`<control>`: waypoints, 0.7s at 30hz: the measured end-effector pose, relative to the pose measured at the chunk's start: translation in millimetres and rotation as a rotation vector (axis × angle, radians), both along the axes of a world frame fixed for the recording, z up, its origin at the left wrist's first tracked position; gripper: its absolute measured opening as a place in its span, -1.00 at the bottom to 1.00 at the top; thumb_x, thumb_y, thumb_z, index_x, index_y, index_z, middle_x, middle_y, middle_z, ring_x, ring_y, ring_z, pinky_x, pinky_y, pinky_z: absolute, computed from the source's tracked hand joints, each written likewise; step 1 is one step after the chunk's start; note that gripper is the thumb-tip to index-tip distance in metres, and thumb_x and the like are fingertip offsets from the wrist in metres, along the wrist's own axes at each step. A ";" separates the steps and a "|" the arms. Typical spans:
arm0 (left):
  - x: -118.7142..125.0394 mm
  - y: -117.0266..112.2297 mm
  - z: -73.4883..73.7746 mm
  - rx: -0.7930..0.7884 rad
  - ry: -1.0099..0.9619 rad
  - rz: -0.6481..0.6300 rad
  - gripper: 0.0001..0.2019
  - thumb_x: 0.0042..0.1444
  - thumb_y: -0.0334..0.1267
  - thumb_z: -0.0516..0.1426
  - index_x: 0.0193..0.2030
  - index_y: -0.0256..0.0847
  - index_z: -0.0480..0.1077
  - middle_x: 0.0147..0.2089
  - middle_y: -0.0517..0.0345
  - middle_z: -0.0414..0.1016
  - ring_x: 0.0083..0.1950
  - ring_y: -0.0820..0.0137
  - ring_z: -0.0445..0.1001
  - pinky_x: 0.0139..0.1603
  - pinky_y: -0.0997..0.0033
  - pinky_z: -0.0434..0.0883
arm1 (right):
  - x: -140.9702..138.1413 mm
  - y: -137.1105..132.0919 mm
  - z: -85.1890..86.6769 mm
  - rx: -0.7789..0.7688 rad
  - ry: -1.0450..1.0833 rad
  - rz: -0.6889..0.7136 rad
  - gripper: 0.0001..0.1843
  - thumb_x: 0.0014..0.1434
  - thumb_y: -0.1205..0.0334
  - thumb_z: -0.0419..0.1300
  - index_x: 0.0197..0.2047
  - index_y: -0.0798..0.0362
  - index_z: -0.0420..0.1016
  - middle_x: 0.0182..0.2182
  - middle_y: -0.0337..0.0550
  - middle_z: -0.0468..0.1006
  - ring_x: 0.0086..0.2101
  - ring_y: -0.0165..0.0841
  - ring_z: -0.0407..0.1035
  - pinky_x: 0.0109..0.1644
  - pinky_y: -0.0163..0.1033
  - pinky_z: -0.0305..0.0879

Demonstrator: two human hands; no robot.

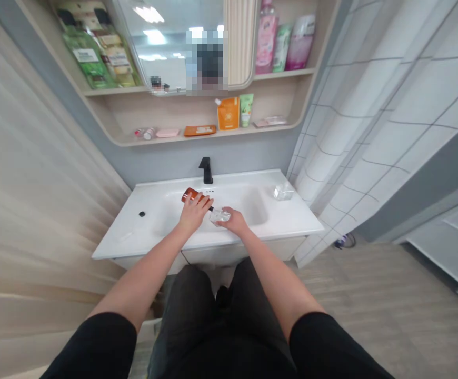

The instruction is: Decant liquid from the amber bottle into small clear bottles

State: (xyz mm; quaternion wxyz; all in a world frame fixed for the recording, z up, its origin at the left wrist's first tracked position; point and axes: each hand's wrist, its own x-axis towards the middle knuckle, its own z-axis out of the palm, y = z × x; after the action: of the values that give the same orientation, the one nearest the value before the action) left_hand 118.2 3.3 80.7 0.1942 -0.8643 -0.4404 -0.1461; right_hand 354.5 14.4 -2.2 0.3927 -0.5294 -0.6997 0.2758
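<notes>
While the left hand [191,215] wraps its fingers around an amber bottle [188,195], the right hand [235,221] has a clear container [220,216] pinched in its grip, and the two meet right over the white basin [256,204]! The bottle lies tipped, amber base up to the left, its dark neck angled down to the right, straight at the clear container. Do they touch? Too small to call from here. Both forearms reach in from below, black sleeves at the elbows.

Just behind the action stands the black faucet [206,171], at the basin's back edge. Out on the right of the white bench [112,239] sits a clear box [283,192]; over on the left, a small black disc [142,214]. Up on the shelf [161,141], an orange pouch [228,113] stands beside a green tube [246,109], with a flat orange packet [200,130] and a pink bar [168,133] lying to their left, all below the mirror [166,52].
</notes>
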 end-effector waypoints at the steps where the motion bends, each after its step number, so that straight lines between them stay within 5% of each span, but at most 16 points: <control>1: 0.1 0.5 0.6 0.001 0.003 -0.002 -0.37 0.40 -0.45 -0.01 0.55 -0.06 0.37 0.54 -0.11 0.43 0.64 -0.08 0.20 0.62 -0.43 0.03 | -0.1 0.2 -0.4 0.000 0.000 -0.007 -0.25 -0.06 -0.01 0.64 0.19 -0.07 0.62 0.07 -0.08 0.75 0.08 -0.05 0.63 0.28 0.00 0.50; 21: 6.2 4.6 16.5 -0.009 0.037 -0.067 -0.39 0.40 -0.44 0.01 0.52 -0.04 0.42 0.52 -0.12 0.45 0.64 -0.07 0.22 0.63 -0.48 0.01 | 1.4 0.7 -2.6 0.032 0.031 -0.024 -0.24 -0.04 -0.03 0.65 0.19 -0.03 0.60 0.00 -0.05 0.76 0.02 -0.04 0.66 0.20 0.01 0.53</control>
State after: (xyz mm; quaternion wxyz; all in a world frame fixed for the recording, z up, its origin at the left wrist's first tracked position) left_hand 124.5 7.9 97.1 0.1936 -0.8819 -0.4082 -0.1347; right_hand 355.8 15.1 -4.7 0.4154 -0.5269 -0.6914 0.2680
